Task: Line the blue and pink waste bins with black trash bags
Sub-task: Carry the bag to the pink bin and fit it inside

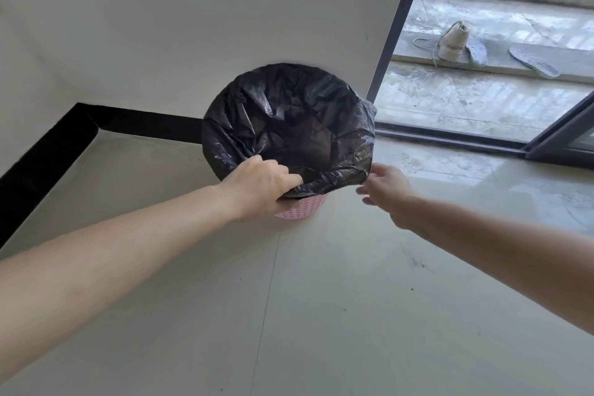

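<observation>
One pink waste bin [300,210] stands on the floor [321,299] against the white wall [225,10], lined with one black trash bag [289,125] whose mouth folds over the bin's rim; the bag's inside looks empty. The left hand [260,190] has its grip clenched on the bag's near edge at the rim. The right hand [390,193] hovers just beside the bin, grip released, fingers spread.
</observation>
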A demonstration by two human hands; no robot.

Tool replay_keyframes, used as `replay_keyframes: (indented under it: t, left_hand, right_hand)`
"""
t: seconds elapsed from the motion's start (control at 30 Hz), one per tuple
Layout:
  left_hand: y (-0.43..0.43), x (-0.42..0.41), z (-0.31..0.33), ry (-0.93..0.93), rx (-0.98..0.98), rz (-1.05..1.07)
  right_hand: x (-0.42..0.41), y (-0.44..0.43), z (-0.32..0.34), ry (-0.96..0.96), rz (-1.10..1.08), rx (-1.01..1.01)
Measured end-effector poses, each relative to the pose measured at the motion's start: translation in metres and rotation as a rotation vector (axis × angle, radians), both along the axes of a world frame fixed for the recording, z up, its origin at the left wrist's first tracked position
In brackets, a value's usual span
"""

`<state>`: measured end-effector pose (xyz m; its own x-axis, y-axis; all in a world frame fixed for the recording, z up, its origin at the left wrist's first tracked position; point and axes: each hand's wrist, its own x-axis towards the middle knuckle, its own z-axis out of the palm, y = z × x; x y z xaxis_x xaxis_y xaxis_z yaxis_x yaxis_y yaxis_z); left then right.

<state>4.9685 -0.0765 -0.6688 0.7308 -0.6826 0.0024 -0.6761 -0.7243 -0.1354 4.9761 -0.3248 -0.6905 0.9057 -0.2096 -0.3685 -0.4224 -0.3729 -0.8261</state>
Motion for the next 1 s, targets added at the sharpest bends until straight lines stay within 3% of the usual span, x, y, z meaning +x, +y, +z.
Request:
replay_keyframes:
  t: [0.07,0.17,0.23,0.3,0.4,0.47,0.6,0.8,1.0]
  left_hand:
    - [0.002,0.005,0.006,0.061,0.035,0.045]
    - [0.002,0.008,0.017,0.199,-0.226,0.077]
    - [0.002,0.015,0.022,-0.008,-0.414,0.139]
    - [0.004,0.028,0.026,-0.174,-0.523,0.313]
    - [0.008,0.040,0.022,0.047,-0.531,0.668]
    - [0.011,0.040,0.014,0.224,-0.570,0.787]
    - [0.012,0.038,0.006,0.162,-0.658,0.751]
    - [0.006,0.036,0.001,-0.002,-0.609,0.727]
    - [0.004,0.039,0.001,0.019,-0.612,0.735]
  right_hand:
    - [0.015,-0.001,0.011,-0.068,-0.124,-0.013]
    - [0.036,-0.001,0.040,-0.293,-0.245,-0.070]
    - [0.048,0.001,0.052,-0.408,-0.176,-0.139]
    - [0.058,0.003,0.056,-0.368,-0.045,-0.242]
    - [0.055,0.009,0.044,-0.238,0.127,-0.299]
    - [0.043,0.012,0.029,-0.226,0.112,-0.250]
    - [0.038,0.010,0.020,-0.259,0.046,-0.161]
    - [0.046,0.011,0.014,-0.327,0.110,-0.557]
    - [0.052,0.003,0.010,-0.408,0.183,-0.385]
